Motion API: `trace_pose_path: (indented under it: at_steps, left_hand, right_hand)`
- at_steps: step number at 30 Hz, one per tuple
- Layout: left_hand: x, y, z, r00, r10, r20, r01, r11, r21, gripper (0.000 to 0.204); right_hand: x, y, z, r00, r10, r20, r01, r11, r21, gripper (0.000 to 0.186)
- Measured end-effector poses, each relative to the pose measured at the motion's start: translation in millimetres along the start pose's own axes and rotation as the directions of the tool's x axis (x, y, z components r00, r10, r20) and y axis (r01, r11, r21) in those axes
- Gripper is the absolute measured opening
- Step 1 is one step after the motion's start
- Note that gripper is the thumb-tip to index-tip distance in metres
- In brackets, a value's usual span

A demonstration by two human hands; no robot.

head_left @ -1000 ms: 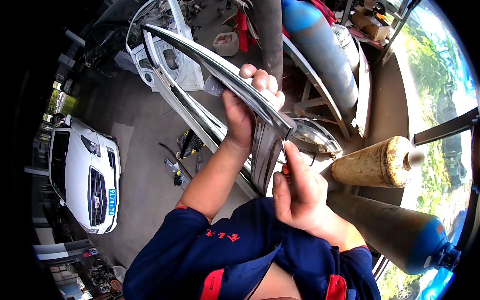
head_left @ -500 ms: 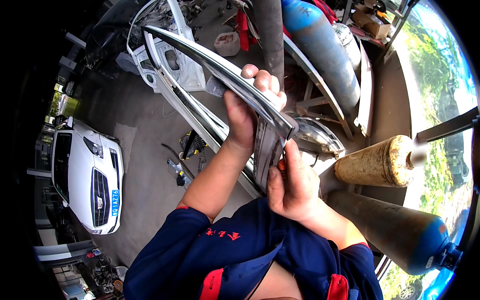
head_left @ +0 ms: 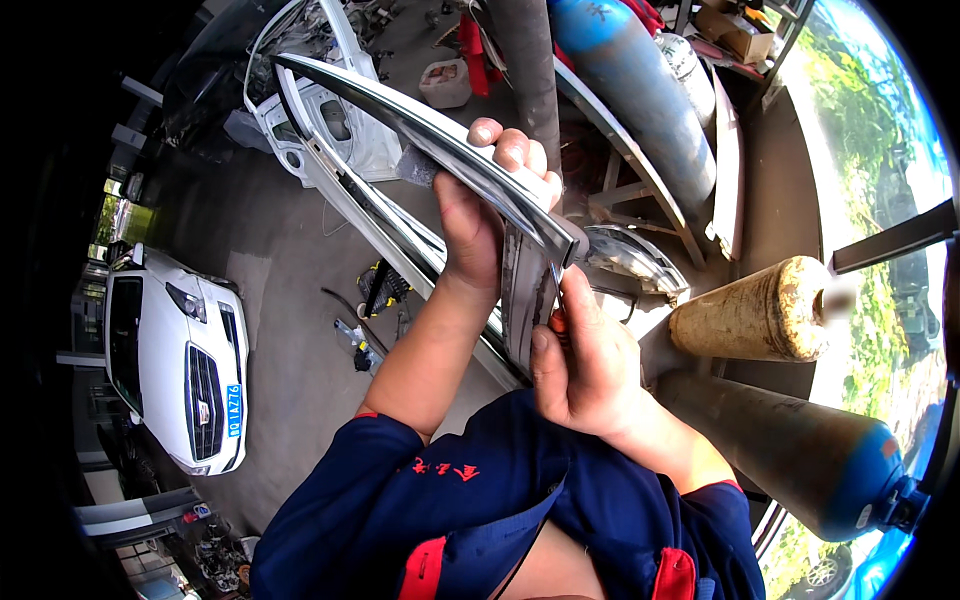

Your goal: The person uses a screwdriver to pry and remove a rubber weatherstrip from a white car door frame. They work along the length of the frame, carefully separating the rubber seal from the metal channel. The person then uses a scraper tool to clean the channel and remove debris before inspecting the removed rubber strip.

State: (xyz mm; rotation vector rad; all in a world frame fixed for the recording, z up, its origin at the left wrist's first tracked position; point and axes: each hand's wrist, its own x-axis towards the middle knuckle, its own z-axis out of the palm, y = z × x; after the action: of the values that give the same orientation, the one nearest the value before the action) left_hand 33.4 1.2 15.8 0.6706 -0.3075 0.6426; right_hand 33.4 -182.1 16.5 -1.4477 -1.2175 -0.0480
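My left hand (head_left: 470, 225) is closed around a long, glossy chrome-and-black trim strip (head_left: 445, 155), thumb below and fingers over the top edge. The strip slants from the upper left down to its near end in front of me. At that end my right hand (head_left: 590, 365) pinches a screwdriver (head_left: 558, 322) with an orange-red handle. Its thin shaft points up and touches or nearly touches the strip's end; which, I cannot tell. My right fingers cover most of the handle. Behind and below the strip runs a white car door frame (head_left: 350, 195).
A white car (head_left: 205, 370) stands at the left. Gas cylinders are on the right: a blue-grey one (head_left: 650, 110), a yellowish one (head_left: 750, 315) and a blue-ended one (head_left: 790, 455). A stripped white door panel (head_left: 375, 155) and loose parts (head_left: 355, 340) lie on the floor.
The view has turned slightly. The strip's near end and my left hand have shifted a little left and up in view. Both hands keep their grips.
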Motion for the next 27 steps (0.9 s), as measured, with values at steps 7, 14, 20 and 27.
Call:
trace_pose_path:
  at_steps: [7, 14, 20, 27]
  left_hand:
    - [6, 1, -3, 1.000, -0.010, -0.017, 0.011, 1.000, 0.019, 0.031]
    - [8, 5, -7, 0.999, -0.017, 0.033, 0.015, 0.997, 0.073, 0.030]
    - [2, 9, -5, 1.000, -0.018, 0.008, 0.017, 0.990, 0.139, 0.036]
    - [-2, 17, -16, 0.998, -0.040, 0.056, 0.037, 0.997, 0.066, 0.036]
  right_hand:
    - [1, 5, -3, 0.999, 0.044, 0.006, -0.044, 0.996, 0.079, 0.068]
    - [0, 13, -1, 1.000, 0.012, -0.005, -0.010, 0.971, 0.241, 0.067]
    - [-10, 16, -2, 0.997, 0.034, 0.063, -0.054, 0.933, 0.356, 0.073]
    - [-8, 23, -6, 0.993, -0.029, 0.116, -0.020, 0.916, 0.400, 0.078]
